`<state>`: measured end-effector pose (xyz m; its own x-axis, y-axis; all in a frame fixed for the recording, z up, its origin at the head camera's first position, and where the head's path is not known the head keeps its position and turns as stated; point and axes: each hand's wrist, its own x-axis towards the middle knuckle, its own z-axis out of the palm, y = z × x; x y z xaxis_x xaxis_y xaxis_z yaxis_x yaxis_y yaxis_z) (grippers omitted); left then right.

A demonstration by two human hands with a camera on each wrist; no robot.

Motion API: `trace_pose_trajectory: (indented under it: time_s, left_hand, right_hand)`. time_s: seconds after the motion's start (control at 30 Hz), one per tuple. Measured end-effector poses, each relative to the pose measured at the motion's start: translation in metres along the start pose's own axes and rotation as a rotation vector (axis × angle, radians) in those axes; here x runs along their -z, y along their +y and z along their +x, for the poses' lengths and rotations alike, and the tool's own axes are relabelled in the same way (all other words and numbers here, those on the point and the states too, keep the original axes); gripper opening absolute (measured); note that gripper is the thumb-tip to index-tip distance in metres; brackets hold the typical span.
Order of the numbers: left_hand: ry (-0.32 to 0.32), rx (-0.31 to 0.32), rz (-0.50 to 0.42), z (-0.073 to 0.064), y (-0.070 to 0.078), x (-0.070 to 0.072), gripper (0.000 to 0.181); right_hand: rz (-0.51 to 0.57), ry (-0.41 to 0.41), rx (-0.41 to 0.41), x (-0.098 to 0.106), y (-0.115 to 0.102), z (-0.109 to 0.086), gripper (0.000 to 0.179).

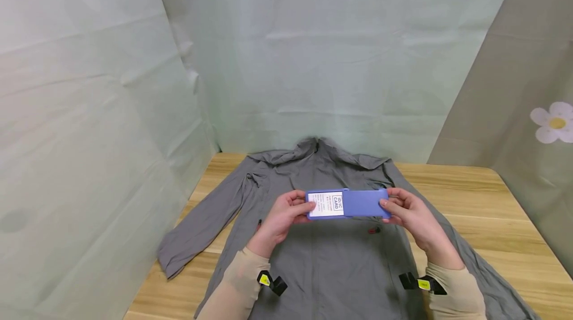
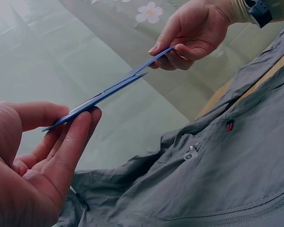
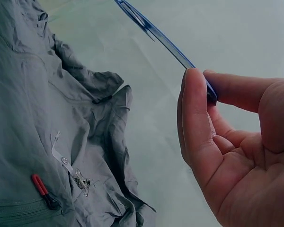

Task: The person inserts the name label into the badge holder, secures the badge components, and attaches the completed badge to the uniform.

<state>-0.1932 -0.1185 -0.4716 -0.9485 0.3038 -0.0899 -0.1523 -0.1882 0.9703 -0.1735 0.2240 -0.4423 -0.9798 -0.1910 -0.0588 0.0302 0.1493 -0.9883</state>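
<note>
A blue ID card holder is held level above a grey jacket, its two halves drawn apart lengthwise. In its left half shows a white card printed "ID/IC CARD". My left hand pinches the left end, thumb over the card's edge and fingers beneath. At the opposite end my right hand pinches the blue half between thumb and fingers. From the left wrist view the holder is edge-on, the two halves overlapping near its middle. A clear strap with a metal clip lies on the jacket.
The jacket lies spread on a wooden table, collar at the far edge, one sleeve out to the left. A red zipper pull sits on its front. Pale cloth curtains hang behind and at the sides.
</note>
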Motion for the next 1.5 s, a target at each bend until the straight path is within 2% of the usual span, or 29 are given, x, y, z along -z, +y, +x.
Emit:
trace_pose_trajectory:
  time_s: [0.47, 1.5]
  left_hand:
    - [-0.007, 0.005, -0.007, -0.0033, 0.0032, -0.0012, 0.021]
    - [-0.030, 0.011, -0.010, -0.0034, 0.0037, -0.0036, 0.022]
  right_hand:
    - [-0.001, 0.001, -0.026, -0.0033, 0.0019, 0.0003, 0.050]
    - [-0.060, 0.019, -0.022, -0.0059, 0.0005, 0.0006, 0.051]
